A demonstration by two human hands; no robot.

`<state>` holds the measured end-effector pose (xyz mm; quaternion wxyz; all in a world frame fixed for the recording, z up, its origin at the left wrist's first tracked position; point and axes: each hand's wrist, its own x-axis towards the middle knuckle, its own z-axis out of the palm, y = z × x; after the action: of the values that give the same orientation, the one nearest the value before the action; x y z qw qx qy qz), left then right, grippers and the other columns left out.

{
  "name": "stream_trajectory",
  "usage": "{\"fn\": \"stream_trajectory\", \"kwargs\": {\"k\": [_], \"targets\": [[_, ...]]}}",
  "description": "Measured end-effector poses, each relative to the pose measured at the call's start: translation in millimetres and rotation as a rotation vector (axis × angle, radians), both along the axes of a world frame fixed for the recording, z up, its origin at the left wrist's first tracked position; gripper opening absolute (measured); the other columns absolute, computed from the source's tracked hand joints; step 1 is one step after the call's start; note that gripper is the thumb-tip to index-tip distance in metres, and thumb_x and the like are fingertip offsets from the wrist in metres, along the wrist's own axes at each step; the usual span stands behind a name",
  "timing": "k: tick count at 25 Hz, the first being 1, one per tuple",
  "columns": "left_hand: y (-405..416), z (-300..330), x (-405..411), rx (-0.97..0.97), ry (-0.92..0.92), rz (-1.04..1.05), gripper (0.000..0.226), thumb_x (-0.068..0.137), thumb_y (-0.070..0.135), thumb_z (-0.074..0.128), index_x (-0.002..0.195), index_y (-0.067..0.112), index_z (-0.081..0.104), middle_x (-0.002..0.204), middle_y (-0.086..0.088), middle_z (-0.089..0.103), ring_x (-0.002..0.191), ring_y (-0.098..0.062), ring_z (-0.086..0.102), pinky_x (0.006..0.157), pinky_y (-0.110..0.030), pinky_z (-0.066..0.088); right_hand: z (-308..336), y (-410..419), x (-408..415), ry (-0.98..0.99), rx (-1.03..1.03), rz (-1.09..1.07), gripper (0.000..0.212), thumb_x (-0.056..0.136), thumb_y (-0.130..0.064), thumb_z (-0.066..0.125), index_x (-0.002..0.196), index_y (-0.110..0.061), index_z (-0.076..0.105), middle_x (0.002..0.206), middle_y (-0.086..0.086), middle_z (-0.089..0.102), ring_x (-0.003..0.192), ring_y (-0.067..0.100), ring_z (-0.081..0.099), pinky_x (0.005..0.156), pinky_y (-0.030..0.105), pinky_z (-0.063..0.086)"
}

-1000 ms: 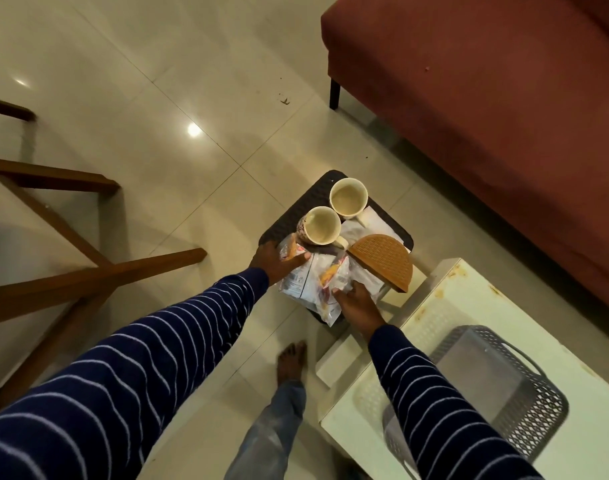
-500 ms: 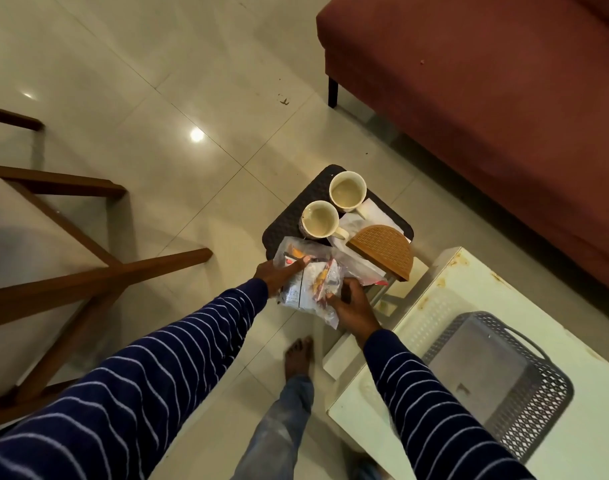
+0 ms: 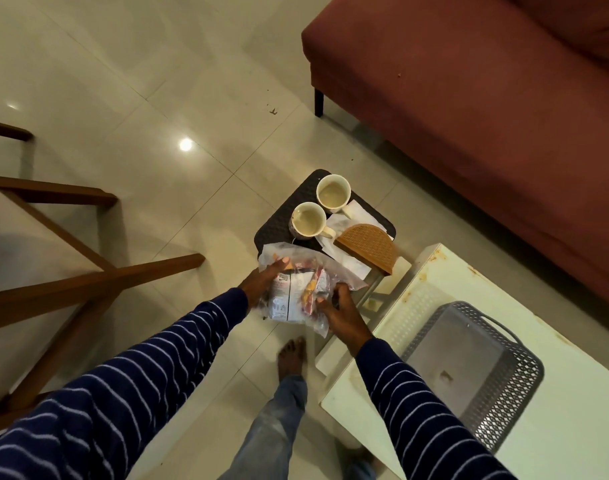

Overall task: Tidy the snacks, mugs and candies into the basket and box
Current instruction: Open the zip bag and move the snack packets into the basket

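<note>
A clear plastic bag of snack packets (image 3: 296, 292) hangs in the air between both hands, just off the near edge of a small dark stool (image 3: 279, 220). My left hand (image 3: 261, 282) grips its left side and my right hand (image 3: 337, 311) grips its right side. Two cream mugs (image 3: 308, 220) (image 3: 332, 194) stand upright on the stool, beside white paper wrappers (image 3: 360, 211) and a brown half-round woven box (image 3: 367, 247). A grey perforated basket (image 3: 469, 368) sits on the white table (image 3: 556, 427) to the right, with nothing visible inside it.
A dark red sofa (image 3: 486, 98) fills the upper right. Wooden chair legs (image 3: 71, 282) spread across the left. My bare foot (image 3: 291, 355) stands on the pale tiled floor below the bag, close to the table's corner.
Both hands have lifted the snack bag off the stool and drawn it toward me, away from the mugs and the woven box.
</note>
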<state>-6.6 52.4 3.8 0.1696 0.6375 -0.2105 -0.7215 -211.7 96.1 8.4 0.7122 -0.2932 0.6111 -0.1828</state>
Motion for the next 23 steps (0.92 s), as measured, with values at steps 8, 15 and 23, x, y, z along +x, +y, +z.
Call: {"fn": "stream_trajectory", "kwargs": {"k": [8,15,23], "targets": [[18.9,93.6,-10.1,-0.187,0.058,-0.117,0.034,0.088,0.033,0.068,0.121,0.025,0.062,0.113,-0.002,0.073,0.103,-0.020,0.070,0.083,-0.033,0.056,95.5,41.2,-25.2,-0.029,-0.127,-0.048,0.024,0.102,-0.023,0.051,0.122,-0.034,0.044,0.128,-0.015,0.058,0.115,-0.002,0.058,0.084,0.015,0.053],[38.4,211.6,-69.7,-0.367,0.040,-0.057,0.036,0.090,0.016,0.067,0.125,0.017,0.060,0.120,-0.008,0.068,0.116,-0.029,0.062,0.103,-0.048,0.046,214.7,73.6,-78.1,0.064,-0.409,-0.154,0.034,0.095,-0.019,0.063,0.121,-0.035,0.048,0.113,-0.027,0.065,0.105,-0.007,0.062,0.082,0.015,0.051],[66.7,368.9,-175.6,-0.707,0.159,-0.127,0.030,0.097,0.017,0.057,0.125,0.028,0.054,0.115,0.007,0.068,0.097,-0.004,0.068,0.074,-0.019,0.055,348.6,104.2,-207.0,-0.179,-0.447,-0.778,0.073,0.080,-0.067,0.060,0.129,-0.014,0.052,0.121,0.011,0.069,0.114,0.027,0.064,0.097,0.044,0.048]]}}
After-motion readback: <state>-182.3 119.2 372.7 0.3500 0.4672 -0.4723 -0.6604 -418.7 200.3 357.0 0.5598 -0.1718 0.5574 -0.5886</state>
